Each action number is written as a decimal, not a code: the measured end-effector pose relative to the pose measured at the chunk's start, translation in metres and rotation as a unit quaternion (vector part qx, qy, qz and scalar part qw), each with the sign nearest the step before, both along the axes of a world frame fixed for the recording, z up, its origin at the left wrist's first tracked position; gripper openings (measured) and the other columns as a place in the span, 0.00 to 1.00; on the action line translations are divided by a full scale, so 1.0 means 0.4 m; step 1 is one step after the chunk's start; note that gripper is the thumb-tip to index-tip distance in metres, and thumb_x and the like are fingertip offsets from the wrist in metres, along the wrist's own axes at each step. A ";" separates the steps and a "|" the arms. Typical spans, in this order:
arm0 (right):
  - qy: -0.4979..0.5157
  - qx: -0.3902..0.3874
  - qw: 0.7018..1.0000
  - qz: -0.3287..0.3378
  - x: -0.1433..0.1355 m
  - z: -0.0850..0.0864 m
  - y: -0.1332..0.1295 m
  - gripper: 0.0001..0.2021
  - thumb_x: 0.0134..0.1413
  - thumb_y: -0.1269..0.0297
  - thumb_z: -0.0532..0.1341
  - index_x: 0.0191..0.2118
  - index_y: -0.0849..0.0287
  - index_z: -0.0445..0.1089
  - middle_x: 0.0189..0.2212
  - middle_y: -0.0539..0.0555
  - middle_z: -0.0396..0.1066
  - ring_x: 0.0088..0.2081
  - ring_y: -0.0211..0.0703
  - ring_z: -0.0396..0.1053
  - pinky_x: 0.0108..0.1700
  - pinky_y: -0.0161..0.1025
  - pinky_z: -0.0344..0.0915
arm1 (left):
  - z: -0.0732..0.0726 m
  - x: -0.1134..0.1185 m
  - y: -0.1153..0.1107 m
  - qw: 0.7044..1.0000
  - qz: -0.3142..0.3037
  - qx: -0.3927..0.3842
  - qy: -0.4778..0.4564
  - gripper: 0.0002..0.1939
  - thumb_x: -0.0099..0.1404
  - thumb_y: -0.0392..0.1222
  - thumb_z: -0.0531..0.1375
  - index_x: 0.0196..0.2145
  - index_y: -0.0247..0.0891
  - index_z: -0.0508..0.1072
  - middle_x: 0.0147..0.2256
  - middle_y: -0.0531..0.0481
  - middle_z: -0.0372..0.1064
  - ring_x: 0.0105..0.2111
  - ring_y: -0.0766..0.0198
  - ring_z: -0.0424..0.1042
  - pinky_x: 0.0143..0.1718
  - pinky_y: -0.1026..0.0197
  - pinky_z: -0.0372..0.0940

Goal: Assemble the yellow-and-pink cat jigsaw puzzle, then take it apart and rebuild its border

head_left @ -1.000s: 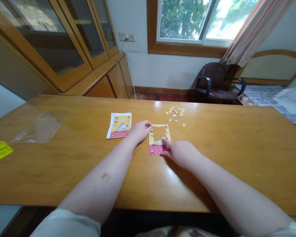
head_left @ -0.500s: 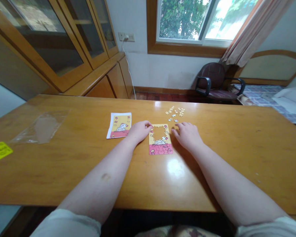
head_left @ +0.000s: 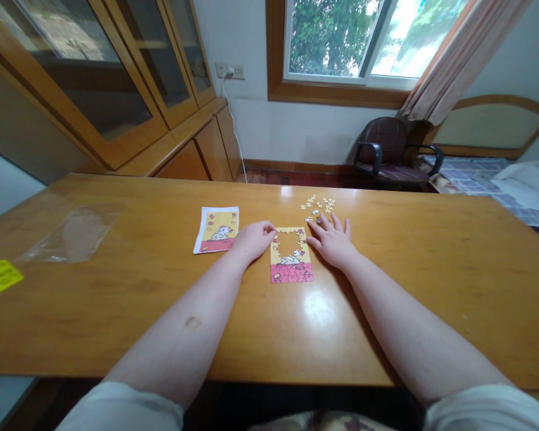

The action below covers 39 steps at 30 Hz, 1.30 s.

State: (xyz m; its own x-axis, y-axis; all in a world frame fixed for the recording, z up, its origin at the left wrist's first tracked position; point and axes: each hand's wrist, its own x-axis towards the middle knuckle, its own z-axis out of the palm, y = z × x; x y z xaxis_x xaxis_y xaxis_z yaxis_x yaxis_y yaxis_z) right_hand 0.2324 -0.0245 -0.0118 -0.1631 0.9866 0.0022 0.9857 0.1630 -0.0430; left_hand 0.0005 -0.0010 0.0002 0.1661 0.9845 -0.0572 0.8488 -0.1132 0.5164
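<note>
A: Item one, left hand (head_left: 251, 239): resting on the table (head_left: 117, 287), fingers curled loosely together, fingertips touching the upper left corner of the puzzle (head_left: 291, 257). Nothing gripped.

B: Item two, right hand (head_left: 331, 239): flat on the table, fingers spread apart, empty, thumb just beside the puzzle's right edge. Fingertips reaching into the near fringe of the loose pieces (head_left: 320, 205), which lie just beyond them.

A: Puzzle: between the two hands, border and pink bottom rows joined, middle open.

B: Reference picture (head_left: 217, 230): just left of the left hand, flat, untouched.

A: Step in hand, judged: picking out a piece from the scatter, frame steadied meanwhile.

B: Next move, judged: pinching one small flat piece without scattering its neighbours, then turning it to suit the open middle.

A: Also present: clear bag (head_left: 72, 233), well left of both hands.
</note>
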 end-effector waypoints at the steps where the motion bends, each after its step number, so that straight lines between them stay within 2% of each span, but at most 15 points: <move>1: 0.010 0.005 1.000 0.008 0.002 -0.004 0.002 0.29 0.63 0.44 0.43 0.65 0.48 0.54 0.67 0.54 0.45 0.67 0.62 0.37 0.62 0.67 0.32 | -0.001 -0.001 0.001 1.000 -0.001 0.001 0.000 0.13 0.61 0.49 0.55 0.38 0.46 0.76 0.35 0.50 0.75 0.35 0.58 0.71 0.32 0.61 0.59; 3: 0.033 0.027 0.999 0.004 0.008 -0.012 0.008 0.28 0.63 0.45 0.45 0.63 0.51 0.57 0.66 0.54 0.49 0.67 0.60 0.40 0.63 0.66 0.32 | -0.003 -0.002 0.002 1.000 -0.002 0.002 0.003 0.13 0.61 0.49 0.55 0.38 0.45 0.76 0.35 0.50 0.75 0.35 0.58 0.71 0.32 0.61 0.59; 5: 0.058 0.060 0.996 -0.035 0.014 -0.020 0.016 0.27 0.63 0.47 0.47 0.61 0.54 0.61 0.65 0.56 0.53 0.65 0.58 0.44 0.64 0.64 0.34 | -0.004 -0.002 0.003 1.000 -0.001 0.003 0.005 0.13 0.61 0.49 0.55 0.38 0.45 0.77 0.35 0.50 0.75 0.35 0.58 0.71 0.32 0.61 0.59; 8: 0.085 0.080 0.990 -0.083 0.023 -0.024 0.024 0.24 0.63 0.49 0.49 0.58 0.52 0.65 0.62 0.55 0.59 0.63 0.60 0.48 0.62 0.65 0.38 | -0.004 -0.002 0.003 1.000 -0.001 0.004 0.004 0.13 0.61 0.49 0.55 0.38 0.46 0.77 0.35 0.51 0.75 0.35 0.58 0.71 0.32 0.61 0.59; 11: 0.103 0.075 0.989 -0.077 0.028 -0.019 0.025 0.19 0.61 0.50 0.51 0.51 0.47 0.72 0.57 0.51 0.65 0.62 0.62 0.50 0.60 0.67 0.37 | -0.001 -0.001 0.002 1.000 0.002 0.000 0.005 0.13 0.61 0.49 0.55 0.38 0.46 0.77 0.35 0.51 0.75 0.35 0.59 0.71 0.33 0.61 0.59; 14: 0.120 0.086 0.987 -0.067 0.029 -0.013 0.023 0.14 0.60 0.53 0.54 0.41 0.48 0.76 0.51 0.51 0.71 0.59 0.58 0.55 0.60 0.64 0.38 | 0.003 0.000 0.000 1.000 0.003 -0.003 0.006 0.13 0.61 0.48 0.55 0.38 0.45 0.77 0.35 0.51 0.75 0.35 0.59 0.71 0.33 0.61 0.59; 17: 0.117 0.108 0.985 -0.073 0.031 -0.012 0.023 0.13 0.58 0.55 0.56 0.40 0.51 0.76 0.47 0.54 0.73 0.52 0.54 0.60 0.59 0.59 0.43 | 0.005 0.001 -0.002 1.000 0.003 -0.003 0.005 0.13 0.61 0.48 0.55 0.38 0.45 0.77 0.34 0.51 0.75 0.34 0.59 0.71 0.32 0.61 0.59; 21: 0.096 0.102 0.986 -0.091 0.036 -0.016 0.027 0.14 0.57 0.52 0.58 0.40 0.52 0.77 0.44 0.56 0.73 0.48 0.54 0.61 0.54 0.53 0.50 | 0.006 0.001 -0.001 1.000 0.004 -0.007 0.003 0.13 0.61 0.48 0.55 0.38 0.46 0.77 0.34 0.51 0.75 0.34 0.59 0.71 0.32 0.61 0.58; 24: 0.093 0.092 0.988 -0.088 0.035 -0.017 0.028 0.12 0.57 0.54 0.58 0.38 0.51 0.77 0.42 0.55 0.74 0.46 0.53 0.61 0.52 0.51 0.51 | 0.007 0.001 -0.001 1.000 0.004 -0.008 0.003 0.13 0.61 0.48 0.55 0.38 0.46 0.76 0.35 0.51 0.75 0.34 0.59 0.71 0.32 0.61 0.58; 31: 0.082 0.087 0.990 -0.075 0.016 -0.026 0.022 0.09 0.58 0.59 0.58 0.37 0.57 0.73 0.41 0.57 0.73 0.46 0.53 0.62 0.53 0.51 0.50 | 0.007 0.002 -0.001 1.000 0.005 -0.008 0.002 0.13 0.61 0.48 0.55 0.38 0.45 0.77 0.34 0.50 0.74 0.34 0.59 0.70 0.31 0.61 0.58; 39: 0.208 0.095 0.973 -0.032 0.008 -0.013 0.012 0.01 0.53 0.66 0.61 0.32 0.55 0.71 0.33 0.53 0.75 0.39 0.49 0.65 0.50 0.50 0.54 | -0.003 -0.001 0.001 1.000 0.002 -0.002 0.004 0.13 0.61 0.49 0.55 0.38 0.45 0.76 0.34 0.51 0.75 0.34 0.59 0.70 0.32 0.61 0.59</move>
State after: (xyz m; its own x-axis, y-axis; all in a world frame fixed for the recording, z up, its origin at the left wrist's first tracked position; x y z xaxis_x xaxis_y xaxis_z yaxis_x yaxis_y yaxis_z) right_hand 0.2356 -0.0197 -0.0169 -0.0483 0.9699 0.2386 0.8978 0.1468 -0.4152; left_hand 0.0000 -0.0005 -0.0009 0.1621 0.9848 -0.0625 0.8534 -0.1081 0.5100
